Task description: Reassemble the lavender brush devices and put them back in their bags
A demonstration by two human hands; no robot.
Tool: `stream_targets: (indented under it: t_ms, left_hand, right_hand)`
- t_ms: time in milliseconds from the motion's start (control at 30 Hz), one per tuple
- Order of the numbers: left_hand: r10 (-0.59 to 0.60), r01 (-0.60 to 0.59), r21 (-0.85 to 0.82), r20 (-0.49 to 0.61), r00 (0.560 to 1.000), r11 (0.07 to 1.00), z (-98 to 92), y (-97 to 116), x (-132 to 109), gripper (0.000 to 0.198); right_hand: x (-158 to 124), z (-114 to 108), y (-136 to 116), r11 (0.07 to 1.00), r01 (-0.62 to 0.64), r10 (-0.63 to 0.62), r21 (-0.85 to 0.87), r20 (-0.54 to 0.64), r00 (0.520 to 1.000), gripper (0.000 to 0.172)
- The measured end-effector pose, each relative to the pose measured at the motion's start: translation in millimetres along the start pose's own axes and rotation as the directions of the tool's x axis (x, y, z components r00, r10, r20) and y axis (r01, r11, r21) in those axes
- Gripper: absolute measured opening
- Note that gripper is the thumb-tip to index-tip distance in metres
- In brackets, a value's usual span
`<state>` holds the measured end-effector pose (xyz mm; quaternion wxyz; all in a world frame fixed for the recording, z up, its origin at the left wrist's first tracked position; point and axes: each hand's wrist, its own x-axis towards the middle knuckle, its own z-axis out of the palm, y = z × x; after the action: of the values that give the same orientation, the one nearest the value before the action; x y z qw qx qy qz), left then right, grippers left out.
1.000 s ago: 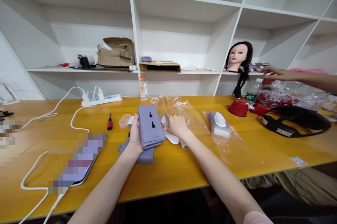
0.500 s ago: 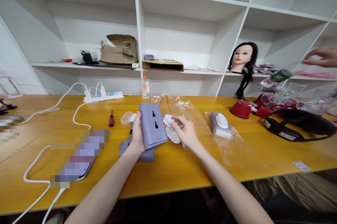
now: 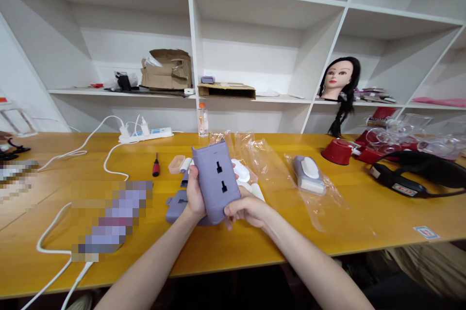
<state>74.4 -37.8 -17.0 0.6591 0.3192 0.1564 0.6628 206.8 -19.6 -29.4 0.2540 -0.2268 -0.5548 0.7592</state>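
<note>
A purple plastic housing (image 3: 211, 181) with two black keyhole-shaped slots is held up over the table, tilted toward me. My left hand (image 3: 195, 196) grips its left side, thumb on the front. At the lower right corner, my right hand (image 3: 252, 209) pinches the housing, its thumb on the front face; some fingers are hidden behind. Another flat purple part (image 3: 176, 208) lies beneath, partly covered by my left hand. White plastic parts (image 3: 241, 172) rest just behind the housing. A small peach tray (image 3: 176, 164) sits to its left.
A red-handled screwdriver (image 3: 156, 168) lies left of the parts. Right of them, a purple-and-white device (image 3: 309, 174) sits on clear plastic. A phone (image 3: 116, 222) with cables is front left, a power strip (image 3: 145, 135) behind. A black headset (image 3: 400, 179) and red items (image 3: 337, 152) stand right.
My right hand has let go of a white piece and taken hold of the housing's lower right corner. The housing has tilted. Another person's hand at the far right has left view.
</note>
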Motion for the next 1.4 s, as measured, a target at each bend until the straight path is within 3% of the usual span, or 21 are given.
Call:
stream_targets:
  t_ms: [167, 267, 333, 367, 467, 500, 533, 600, 633, 667, 733, 800, 867, 933, 1000, 1067, 1233, 1400]
  left_hand:
    - [0.007, -0.007, -0.001, -0.034, 0.999, 1.0, 0.2, -1.8, 1.9, 0.077]
    - [0.134, -0.129, 0.045, -0.136, 0.982, 0.991, -0.5, -1.6, 7.1, 0.062]
    - [0.287, -0.266, 0.123, -0.211, 0.934, 0.956, 0.3, -3.9, 8.0, 0.051]
    - [0.343, -0.311, 0.171, -0.215, 0.914, 0.935, 1.1, -6.4, 7.3, 0.048]
    - [0.318, -0.276, 0.288, -0.109, 0.942, 0.917, 3.4, -17.2, 3.0, 0.057]
    - [0.295, -0.254, 0.301, -0.099, 0.95, 0.919, 3.9, -20.5, 2.1, 0.062]
    - [0.277, -0.231, 0.306, -0.116, 0.954, 0.924, 4.2, -22.7, 2.0, 0.064]
    - [0.259, -0.192, 0.291, -0.215, 0.942, 0.937, 4.1, -22.3, 4.1, 0.06]
    - [0.247, -0.173, 0.27, -0.27, 0.931, 0.947, 3.8, -19.4, 6.1, 0.055]
    - [0.228, -0.157, 0.236, -0.313, 0.922, 0.959, 3.4, -15.3, 8.3, 0.049]
    - [0.144, -0.1, 0.148, -0.321, 0.936, 0.984, 2.4, -5.7, 11.9, 0.039]
    - [0.068, -0.047, 0.083, -0.274, 0.959, 0.995, 1.7, 1.3, 13.2, 0.034]
    - [0.034, -0.02, 0.065, -0.215, 0.976, 0.998, 1.0, 3.0, 11.8, 0.037]
    - [0.023, -0.007, 0.092, -0.172, 0.985, 0.996, -0.2, 0.5, 8.3, 0.046]
    - [0.004, 0.018, 0.14, -0.15, 0.989, 0.99, -1.9, -3.0, 4.1, 0.054]
    - [-0.024, 0.047, 0.174, -0.128, 0.991, 0.984, -3.7, -5.4, 0.5, 0.058]
    - [0.038, -0.009, 0.19, -0.148, 0.988, 0.982, -5.1, -8.6, -1.3, 0.06]
    - [0.145, -0.092, 0.255, -0.201, 0.969, 0.963, -8.5, -16.5, 0.7, 0.06]
  right_hand:
    - [1.6, 11.1, 6.7, 0.992, 0.122, -0.122, -0.011, -0.169, 0.978, 0.014]
    - [0.9, 14.2, 1.1, 0.98, 0.177, -0.193, -0.088, -0.242, 0.951, 0.016]
    - [0.7, 12.6, -5.8, 0.941, 0.227, -0.305, -0.251, -0.336, 0.891, 0.018]
    - [0.9, 10.9, -8.8, 0.896, 0.225, -0.382, -0.382, -0.407, 0.83, 0.021]
    - [2.0, 6.2, -9.4, 0.619, -0.022, -0.63, -0.785, -0.513, 0.583, 0.027]
    - [2.2, 5.7, -6.4, 0.491, -0.135, -0.692, -0.86, -0.479, 0.54, 0.027]
    - [2.1, 6.1, -2.3, 0.358, -0.21, -0.734, -0.91, -0.413, 0.539, 0.025]
    - [0.6, 8.7, 6.2, 0.124, -0.208, -0.759, -0.97, -0.228, 0.61, 0.024]
    - [-0.7, 10.3, 9.0, 0.057, -0.15, -0.75, -0.987, -0.141, 0.646, 0.027]
    - [-2.3, 11.6, 10.3, 0.045, -0.079, -0.739, -0.996, -0.086, 0.668, 0.032]
    - [-5.2, 12.3, 7.7, 0.192, 0.047, -0.728, -0.98, -0.11, 0.677, 0.042]
    - [-6.2, 10.1, 0.7, 0.48, 0.132, -0.672, -0.867, -0.268, 0.69, 0.039]
    - [-5.3, 6.5, -6.5, 0.752, 0.171, -0.5, -0.637, -0.382, 0.777, 0.034]
    - [-4.1, 3.6, -10.7, 0.919, 0.133, -0.266, -0.371, -0.338, 0.903, 0.034]
    - [-3.9, 2.0, -11.4, 0.985, 0.056, -0.093, -0.166, -0.225, 0.97, 0.037]
    - [-4.5, 1.1, -9.8, 0.998, 0.017, -0.026, -0.061, -0.148, 0.989, 0.037]
    - [-4.1, -1.2, -3.6, 1.0, 0.002, -0.003, -0.009, -0.108, 0.994, 0.034]
    - [-0.4, -0.2, -0.2, 0.994, 0.088, -0.078, 0.069, -0.137, 0.988, 0.032]
